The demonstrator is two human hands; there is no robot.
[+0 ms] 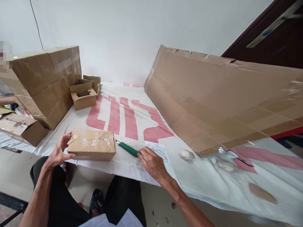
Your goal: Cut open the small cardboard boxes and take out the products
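A small taped cardboard box (92,145) lies near the front edge of a table covered with a white and red cloth (123,119). My left hand (58,153) holds the box's left end, thumb and fingers around it. My right hand (152,161) is closed on a green-handled knife (126,148) whose tip points at the box's right end. Under the right hand lies a white printed sheet (163,156).
A stack of taped cartons (44,82) stands at the left, with small open boxes (83,94) beside it and another carton (22,127) lower left. A large flat carton (220,101) leans at the right. Crumpled tape (186,154) lies near it.
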